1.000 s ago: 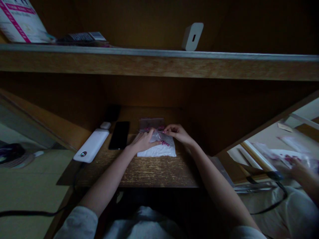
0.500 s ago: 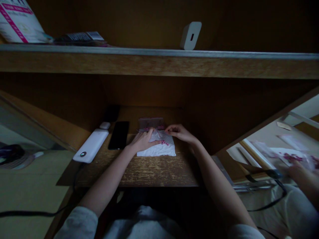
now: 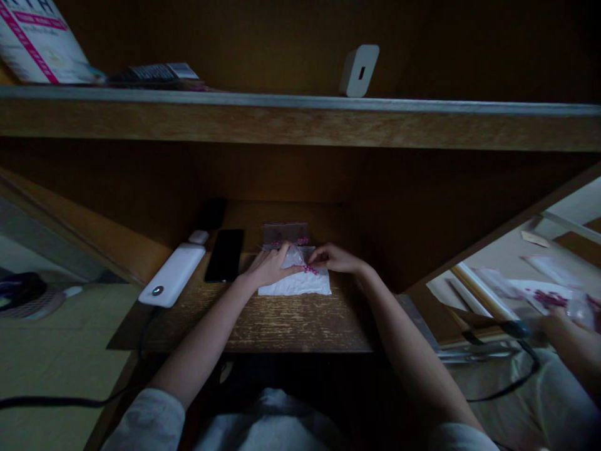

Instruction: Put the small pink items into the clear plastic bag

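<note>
A white sheet of tissue or paper (image 3: 293,287) lies on the worn wooden desk, with small pink beads (image 3: 310,269) gathered on its right part. My left hand (image 3: 268,266) is closed on a clear plastic bag (image 3: 295,255) over the sheet, its thumb stretched toward the beads. My right hand (image 3: 328,257) has its fingertips pinched together just above the beads; whatever is between them is too small to make out. Behind both hands lies another clear zip bag (image 3: 284,230) with pink beads in it.
Left of the sheet lie a black phone (image 3: 225,255), a white power bank (image 3: 173,275) with a cable, and a small white case (image 3: 198,237). A shelf edge (image 3: 300,122) crosses overhead, holding a white charger (image 3: 360,70). At right, another person's hand (image 3: 558,319) is beside a plate of pink pieces.
My right hand has come down and slightly toward me, from the bag's upper edge to the beads. My left hand has stayed on the bag.
</note>
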`<state>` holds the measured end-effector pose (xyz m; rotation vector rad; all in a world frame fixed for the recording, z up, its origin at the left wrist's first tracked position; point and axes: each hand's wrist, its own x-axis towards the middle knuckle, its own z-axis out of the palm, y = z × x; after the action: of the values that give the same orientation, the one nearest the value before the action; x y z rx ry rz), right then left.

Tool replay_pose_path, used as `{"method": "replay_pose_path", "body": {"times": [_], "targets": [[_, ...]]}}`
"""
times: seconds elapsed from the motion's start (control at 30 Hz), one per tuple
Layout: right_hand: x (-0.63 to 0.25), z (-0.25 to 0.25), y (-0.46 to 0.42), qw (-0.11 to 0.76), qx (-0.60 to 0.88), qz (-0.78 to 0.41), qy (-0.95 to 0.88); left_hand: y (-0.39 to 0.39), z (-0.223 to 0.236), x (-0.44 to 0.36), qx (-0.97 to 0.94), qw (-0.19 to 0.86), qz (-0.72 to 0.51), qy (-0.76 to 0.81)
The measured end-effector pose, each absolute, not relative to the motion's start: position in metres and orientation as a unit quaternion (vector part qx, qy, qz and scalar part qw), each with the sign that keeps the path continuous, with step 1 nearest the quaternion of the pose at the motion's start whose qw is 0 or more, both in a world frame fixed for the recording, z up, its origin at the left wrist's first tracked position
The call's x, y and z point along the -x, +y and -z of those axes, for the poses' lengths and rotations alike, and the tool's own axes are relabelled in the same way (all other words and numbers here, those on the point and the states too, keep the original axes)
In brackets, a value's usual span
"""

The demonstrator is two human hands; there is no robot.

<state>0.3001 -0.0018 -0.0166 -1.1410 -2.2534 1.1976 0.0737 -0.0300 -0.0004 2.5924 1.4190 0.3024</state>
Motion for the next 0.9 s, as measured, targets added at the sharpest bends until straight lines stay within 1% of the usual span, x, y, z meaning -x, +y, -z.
{"method": "replay_pose_path", "body": {"times": [0.23,0.4,0.47,0.67,0.9], "targets": [[-0.301,0.02,0.0,0.174,0.385,-0.418,-0.804,-0.027,0.005,-0.073,-0.871,0.079,-0.107,0.472],[-0.301,0.02,0.0,0.19,0.395,-0.451,-0.778,-0.027,0.005,-0.072,-0.872,0.077,-0.105,0.472],[-0.301,0.019,-0.001,0.209,0.4,-0.461,-0.764,-0.027,0.005,-0.072,-0.871,0.076,-0.106,0.473],[-0.299,0.006,-0.006,0.271,0.409,-0.438,-0.753,-0.029,0.005,-0.072,-0.873,0.074,-0.113,0.469],[-0.287,0.002,-0.013,0.367,0.399,-0.438,-0.717,-0.029,0.002,-0.073,-0.873,0.086,-0.103,0.468]]}}
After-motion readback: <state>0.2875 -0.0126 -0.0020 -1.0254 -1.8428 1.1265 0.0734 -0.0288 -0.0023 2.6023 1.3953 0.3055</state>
